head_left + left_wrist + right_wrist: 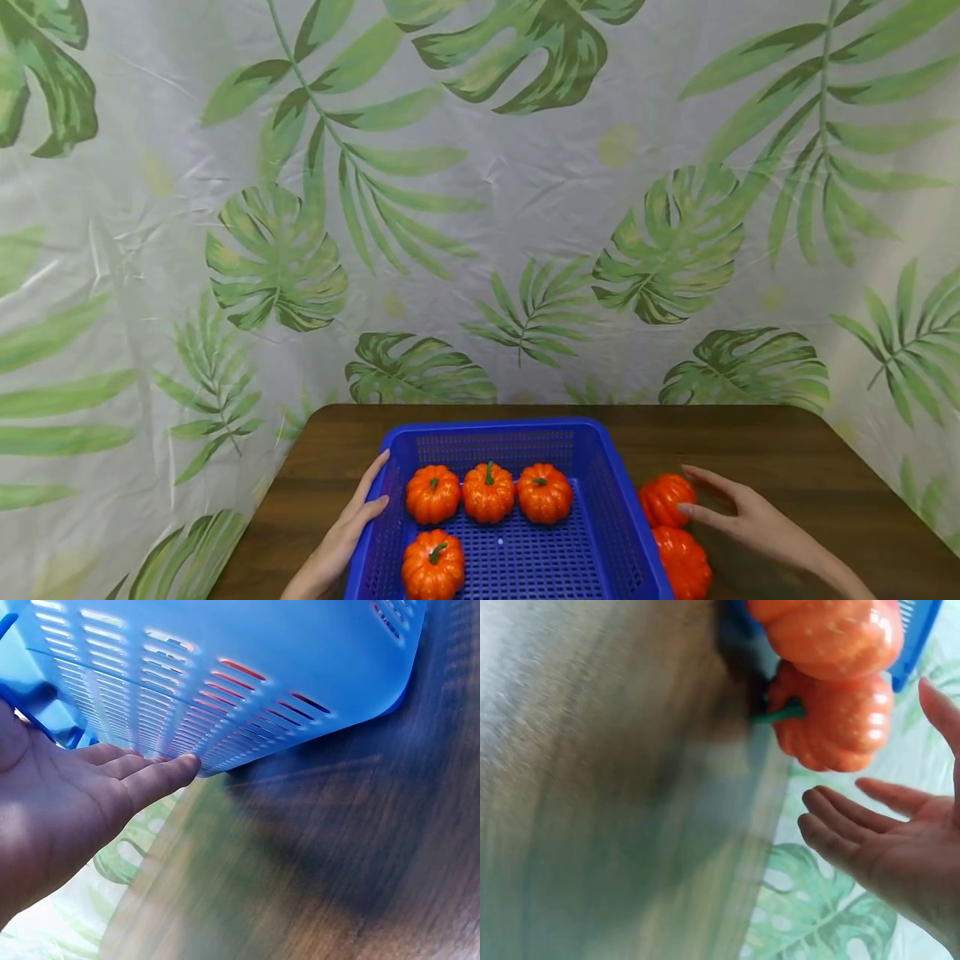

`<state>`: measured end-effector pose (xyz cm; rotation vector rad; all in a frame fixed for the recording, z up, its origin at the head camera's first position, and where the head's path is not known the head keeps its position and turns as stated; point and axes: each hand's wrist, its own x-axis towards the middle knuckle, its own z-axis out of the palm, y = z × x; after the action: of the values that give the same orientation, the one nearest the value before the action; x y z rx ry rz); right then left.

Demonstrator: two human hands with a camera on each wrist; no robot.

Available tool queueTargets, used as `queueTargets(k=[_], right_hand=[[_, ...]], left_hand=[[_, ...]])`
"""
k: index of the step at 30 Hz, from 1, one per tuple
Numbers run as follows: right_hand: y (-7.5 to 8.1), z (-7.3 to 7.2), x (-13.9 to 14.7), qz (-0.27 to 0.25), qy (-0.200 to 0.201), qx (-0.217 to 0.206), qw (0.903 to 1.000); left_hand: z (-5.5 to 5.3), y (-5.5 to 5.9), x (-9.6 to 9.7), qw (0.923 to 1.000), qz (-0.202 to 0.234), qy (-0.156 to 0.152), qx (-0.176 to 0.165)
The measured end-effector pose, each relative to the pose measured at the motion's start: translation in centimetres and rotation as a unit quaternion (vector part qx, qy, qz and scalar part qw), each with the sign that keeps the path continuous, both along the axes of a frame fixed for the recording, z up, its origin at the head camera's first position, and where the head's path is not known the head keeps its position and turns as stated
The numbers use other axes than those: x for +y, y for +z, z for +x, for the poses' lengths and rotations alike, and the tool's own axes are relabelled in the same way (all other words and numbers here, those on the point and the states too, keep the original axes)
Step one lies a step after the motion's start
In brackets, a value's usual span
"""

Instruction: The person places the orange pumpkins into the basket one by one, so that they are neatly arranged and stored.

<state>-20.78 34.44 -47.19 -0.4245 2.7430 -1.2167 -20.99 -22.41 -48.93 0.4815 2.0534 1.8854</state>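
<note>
A blue plastic basket (615,454) stands on the table with several shiny orange pumpkins inside: a row of three along its back, with the middle pumpkin (489,493) between two others, and a front pumpkin (433,567) at left. My left hand (347,527) is at the basket's left side, its straight fingers (161,782) along the slotted outer wall. Outside the right wall sit two more pumpkins, a farther pumpkin (667,500) and a nearer pumpkin (682,563). Beside the farther one, my right hand (750,517) has thumb and fingers spread; the right wrist view shows a gap between them and the pumpkin's green-stemmed body (840,724).
The dark wooden table (780,450) extends to both sides of the basket and has rounded back corners. Right behind it hangs a pale curtain (525,217) printed with green leaves.
</note>
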Motion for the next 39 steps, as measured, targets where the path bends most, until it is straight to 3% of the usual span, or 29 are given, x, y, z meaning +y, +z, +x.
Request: queueTargets(k=[4, 10, 17, 24, 31, 39], right_hand=[[-0.6, 0.0, -0.2, -0.015, -0.018, -0.044, 0.9988], [-1.4, -0.1, -1.0, -0.039, -0.041, -0.066, 0.9962], [-1.7, -0.3, -1.4, -0.016, -0.059, -0.043, 0.9972], [-2.0, -0.3, -1.7, -0.017, -0.065, -0.042, 0.9969], [-1.7, 0.1, -1.1, 0.032, -0.103, -0.004, 0.9942], [-1.5, -0.1, 0.7, 0.072, -0.111, -0.002, 0.9912]], left_hand=[[0.0, -0.1, 0.0, 1.0000, 0.000, 0.006, -0.003], [0.0, 0.0, -0.1, 0.9999, 0.002, 0.009, -0.007], [0.0, 0.0, 0.0, 0.9999, 0.001, 0.004, 0.009], [0.0, -0.1, 0.1, 1.0000, 0.004, 0.006, 0.003], [0.0, -0.2, 0.1, 0.9999, 0.002, 0.010, 0.001], [0.1, -0.1, -0.1, 1.0000, 0.003, 0.000, -0.002]])
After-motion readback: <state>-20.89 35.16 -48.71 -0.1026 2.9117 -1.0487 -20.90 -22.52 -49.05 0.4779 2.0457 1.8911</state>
